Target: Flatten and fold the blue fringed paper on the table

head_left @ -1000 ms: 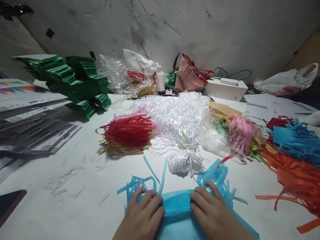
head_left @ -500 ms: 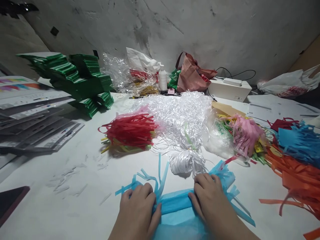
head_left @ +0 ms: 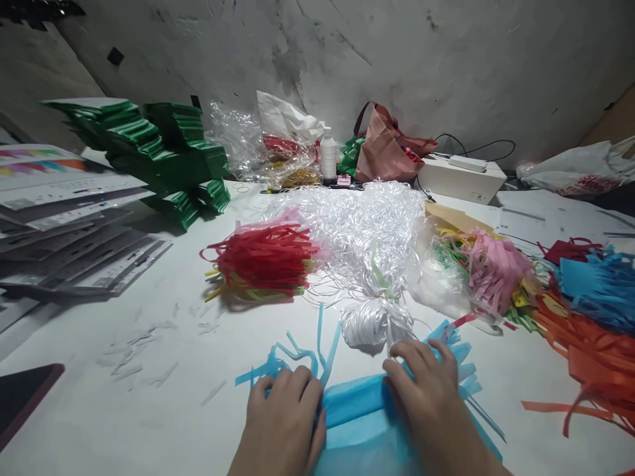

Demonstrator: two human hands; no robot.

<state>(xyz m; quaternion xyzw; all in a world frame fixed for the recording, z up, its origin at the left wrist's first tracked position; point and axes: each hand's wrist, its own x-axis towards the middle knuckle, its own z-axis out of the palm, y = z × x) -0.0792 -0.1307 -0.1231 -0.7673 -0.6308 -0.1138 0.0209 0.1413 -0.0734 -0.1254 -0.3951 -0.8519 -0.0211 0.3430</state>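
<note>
A sheet of light-blue tissue paper (head_left: 364,433) lies in front of me. Its upper edge is folded into a darker band, and cut fringe strips (head_left: 292,354) stick out at both ends. At the band's left end, my left hand (head_left: 288,413) is closed on the paper, fingers curled over and thumb along the fold. Over the right end, my right hand (head_left: 429,396) curves around the fold with its fingers somewhat parted; its thumb is partly hidden beneath. A hank of white cord (head_left: 372,324) lies just beyond the fold, near my right fingertips.
Behind the hank spreads a tangled heap of white cord (head_left: 362,225). A red tassel bundle (head_left: 262,258) lies to its left. Pink (head_left: 496,271), blue (head_left: 600,284) and orange (head_left: 595,363) fringes lie rightward. Printed card stacks (head_left: 74,251) and green stacks (head_left: 169,165) stand left; a bottle (head_left: 327,155) stands behind.
My right hand has loosened: its fingers are raised and more parted than before. My left hand stays on the fold. The whole view has shifted slightly.
</note>
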